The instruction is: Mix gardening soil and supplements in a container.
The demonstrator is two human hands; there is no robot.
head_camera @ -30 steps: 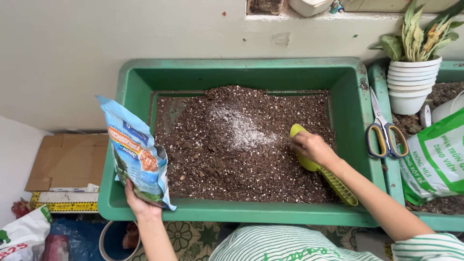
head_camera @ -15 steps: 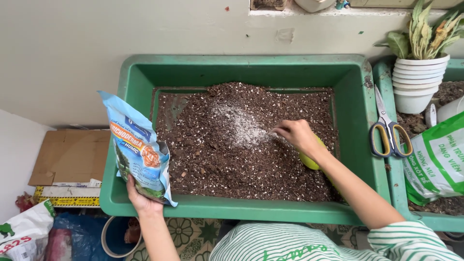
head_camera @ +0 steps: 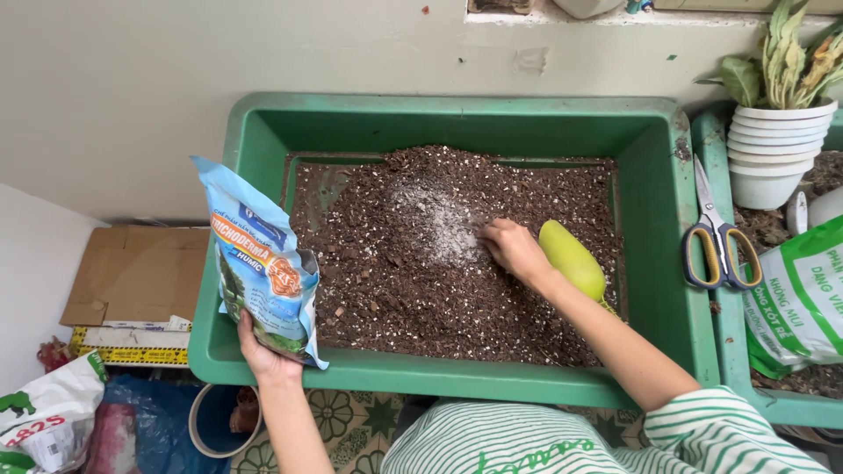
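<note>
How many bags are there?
3: a blue bag in the left hand, a green-and-white bag at right, a white bag bottom left. Others may be hidden.

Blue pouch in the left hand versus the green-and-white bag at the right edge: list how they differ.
The blue pouch is held upright in the air by the left hand, outside the green tub; the green-and-white bag rests on soil in the neighbouring tray. The pouch is mostly blue with an orange patch and fully in view; the bag is white with green bands and cut off by the frame. Both are printed plastic bags.
</note>
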